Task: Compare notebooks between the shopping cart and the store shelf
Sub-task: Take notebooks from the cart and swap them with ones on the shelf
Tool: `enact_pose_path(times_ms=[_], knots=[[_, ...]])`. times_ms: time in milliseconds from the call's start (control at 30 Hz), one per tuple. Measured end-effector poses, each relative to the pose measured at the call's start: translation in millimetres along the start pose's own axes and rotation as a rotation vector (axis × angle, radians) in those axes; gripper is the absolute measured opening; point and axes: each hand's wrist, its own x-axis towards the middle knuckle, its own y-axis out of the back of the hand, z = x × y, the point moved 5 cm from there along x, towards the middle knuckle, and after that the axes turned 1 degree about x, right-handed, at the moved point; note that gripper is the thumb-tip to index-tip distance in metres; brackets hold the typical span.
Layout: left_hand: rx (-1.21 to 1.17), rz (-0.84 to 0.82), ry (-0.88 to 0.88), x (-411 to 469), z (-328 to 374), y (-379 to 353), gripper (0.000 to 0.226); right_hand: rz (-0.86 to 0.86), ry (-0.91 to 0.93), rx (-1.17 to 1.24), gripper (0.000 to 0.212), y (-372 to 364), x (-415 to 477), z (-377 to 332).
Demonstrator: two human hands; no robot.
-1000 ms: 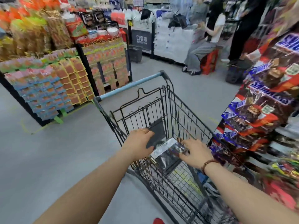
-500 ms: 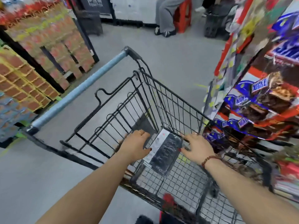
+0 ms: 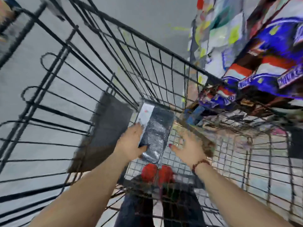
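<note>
A black wire shopping cart [image 3: 147, 51] fills the blurred view from above. Inside it lies a dark notebook in shiny plastic wrap [image 3: 155, 133] with a white strip along its left edge. My left hand [image 3: 131, 143] grips the notebook's left edge, thumb over the wrap. My right hand [image 3: 188, 148] hovers just right of the notebook with fingers spread, holding nothing. A bead bracelet sits on my right wrist.
The cart's folded child-seat flap [image 3: 106, 128] lies at the left. A store shelf with blue, red and brown candy packages [image 3: 270, 51] stands close on the right. Grey floor [image 3: 155, 13] lies beyond. My red shoes [image 3: 157, 174] show under the cart.
The camera tilted steeply down into the cart. My right hand came off the notebook and spread open beside it. My left hand moved onto the notebook's left edge.
</note>
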Motion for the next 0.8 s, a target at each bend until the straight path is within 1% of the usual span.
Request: enact_pose_path(times_ms=[67, 133, 167, 233, 300, 400, 467, 533, 633, 700, 800], knots=[[0.025, 0.005, -0.048, 8.5, -0.6, -14.0, 0.090, 0.004, -0.077, 0.119, 0.068, -17.5, 11.7, 5.7], [0.039, 0.021, -0.106, 12.0, 2.6, -25.2, 0.090, 0.047, -0.142, 0.269, 0.064, -32.4, 21.6, 8.1], [0.035, 0.040, -0.127, 12.7, 3.9, -29.9, 0.090, 0.077, -0.170, 0.354, 0.062, -38.9, 26.3, 8.9], [-0.019, 0.104, -0.144, 13.0, 2.6, -38.2, 0.091, 0.111, -0.215, 0.501, 0.066, -51.8, 35.7, 9.2], [-0.044, 0.156, -0.158, 11.9, -0.9, -43.8, 0.088, 0.124, -0.244, 0.586, 0.068, -63.4, 42.7, 8.4], [-0.046, 0.211, -0.182, 11.8, -3.4, -45.4, 0.084, 0.165, -0.276, 0.632, 0.061, -74.6, 48.2, 5.1], [-0.040, 0.198, -0.176, 12.6, -3.2, -47.4, 0.084, 0.190, -0.313, 0.638, 0.062, -80.4, 49.9, 5.7], [-0.023, 0.177, -0.178, 12.7, -2.8, -51.1, 0.082, 0.198, -0.333, 0.644, 0.058, -83.2, 50.0, 5.8], [-0.024, 0.176, -0.195, 13.4, -1.3, -56.1, 0.081, 0.203, -0.286, 0.646, 0.045, -80.4, 49.9, 6.5], [-0.049, 0.196, -0.229, 15.2, 3.0, -55.9, 0.079, 0.200, -0.267, 0.648, 0.037, -76.1, 48.9, 9.4], [-0.170, 0.248, -0.236, 19.7, 7.4, -47.5, 0.073, 0.181, -0.313, 0.743, 0.034, -75.0, 44.9, 24.2]])
